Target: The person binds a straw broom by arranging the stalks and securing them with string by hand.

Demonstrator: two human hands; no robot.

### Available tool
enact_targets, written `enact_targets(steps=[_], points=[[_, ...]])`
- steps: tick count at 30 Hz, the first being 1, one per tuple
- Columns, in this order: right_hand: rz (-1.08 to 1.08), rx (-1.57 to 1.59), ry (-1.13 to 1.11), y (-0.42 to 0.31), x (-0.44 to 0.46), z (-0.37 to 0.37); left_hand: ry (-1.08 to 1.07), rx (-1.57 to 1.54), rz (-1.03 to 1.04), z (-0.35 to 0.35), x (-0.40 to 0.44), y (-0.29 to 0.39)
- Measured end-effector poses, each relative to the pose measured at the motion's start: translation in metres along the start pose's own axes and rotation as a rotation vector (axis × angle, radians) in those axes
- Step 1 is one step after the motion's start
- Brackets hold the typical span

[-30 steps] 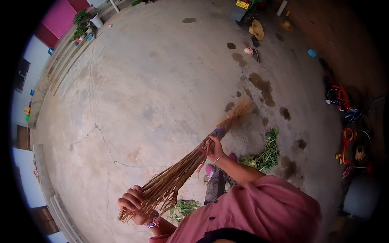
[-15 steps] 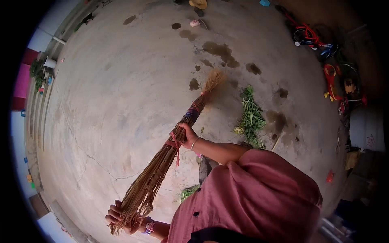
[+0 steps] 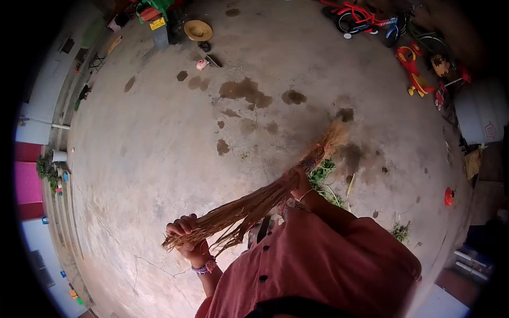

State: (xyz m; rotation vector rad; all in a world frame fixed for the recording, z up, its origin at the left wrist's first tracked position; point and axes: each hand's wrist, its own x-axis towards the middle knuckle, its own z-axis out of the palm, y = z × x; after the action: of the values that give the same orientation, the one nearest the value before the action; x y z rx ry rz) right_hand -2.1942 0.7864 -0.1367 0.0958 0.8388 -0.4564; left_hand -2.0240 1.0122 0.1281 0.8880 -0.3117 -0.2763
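Observation:
A long bundle of dry brown stalks, a broom [image 3: 249, 204], is held across the front of the body. My left hand [image 3: 186, 236] is wrapped round its loose stalk end at the lower left. Further up, my right hand [image 3: 299, 183] grips the bundle near its binding, with a bracelet on the wrist. The bristle end of the broom points to the upper right, over green leafy stems [image 3: 324, 175] on the concrete floor [image 3: 148, 138]. Part of those stems is hidden behind the broom and my right arm.
A straw hat [image 3: 198, 31] and a pink item [image 3: 202, 64] lie on the floor ahead. Upper right are a red bicycle [image 3: 366, 18] and a red-yellow ride-on toy [image 3: 411, 69]. A red object [image 3: 449, 196] lies at right; steps [image 3: 66, 222] run along the left.
The view has turned to the right. The broom was tilted more steeply half a second ago and now lies flatter, its bristle end further right. Both hands have kept their hold.

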Motion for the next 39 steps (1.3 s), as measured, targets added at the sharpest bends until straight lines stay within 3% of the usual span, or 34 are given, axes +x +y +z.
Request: enact_targets(steps=[3, 6, 8, 10, 11, 13, 15, 16, 18, 19, 24, 27, 29, 32, 33, 34, 39], points=[[-0.092, 0.097, 0.006, -0.056, -0.013, 0.041, -0.078, 0.048, -0.016, 0.040, 0.015, -0.029], [-0.056, 0.126, -0.020, -0.071, 0.022, 0.047, 0.047, 0.065, -0.040, 0.059, 0.021, -0.027], [-0.054, 0.062, -0.012, -0.064, 0.029, 0.081, -0.152, 0.093, 0.084, 0.051, 0.031, -0.021], [0.030, 0.090, -0.107, -0.047, 0.054, 0.114, -0.001, 0.286, 0.099, 0.049, 0.040, -0.001], [0.084, 0.107, -0.093, -0.042, 0.055, 0.141, -0.165, 0.286, 0.221, 0.077, 0.053, 0.002], [0.218, 0.193, -0.100, -0.025, 0.086, 0.180, -0.194, 0.552, 0.295, 0.074, 0.069, 0.014], [0.287, 0.235, -0.114, -0.014, 0.121, 0.206, -0.478, 0.232, 0.372, 0.037, 0.102, 0.011], [0.272, 0.208, -0.107, -0.018, 0.122, 0.224, -0.502, 0.215, 0.353, 0.050, 0.117, -0.001], [0.211, 0.219, -0.091, -0.031, 0.143, 0.232, -0.260, 0.642, 0.318, 0.094, 0.144, -0.027], [0.167, 0.237, -0.092, -0.036, 0.162, 0.227, -0.343, 0.540, 0.337, 0.094, 0.168, -0.046], [-0.139, 0.402, 0.022, -0.092, 0.171, 0.197, -0.607, 0.303, 0.115, 0.126, 0.271, -0.104], [-0.378, 0.536, 0.110, -0.130, 0.144, 0.170, -0.757, -0.029, -0.254, 0.153, 0.310, -0.158], [-0.496, 0.585, 0.179, -0.148, 0.119, 0.146, -0.865, -0.026, -0.378, 0.177, 0.320, -0.185], [-0.686, 0.701, 0.250, -0.141, 0.051, 0.134, -0.958, -0.129, -0.541, 0.210, 0.317, -0.216], [-0.785, 0.711, 0.093, -0.129, 0.054, 0.094, -0.983, -0.223, -0.647, 0.224, 0.314, -0.228], [-0.905, 0.662, 0.196, -0.118, 0.040, 0.095, -1.012, -0.236, -0.673, 0.239, 0.309, -0.237], [-0.961, 1.013, 0.207, -0.062, 0.029, 0.042, -1.440, -0.389, -0.984, 0.329, 0.278, -0.298]])
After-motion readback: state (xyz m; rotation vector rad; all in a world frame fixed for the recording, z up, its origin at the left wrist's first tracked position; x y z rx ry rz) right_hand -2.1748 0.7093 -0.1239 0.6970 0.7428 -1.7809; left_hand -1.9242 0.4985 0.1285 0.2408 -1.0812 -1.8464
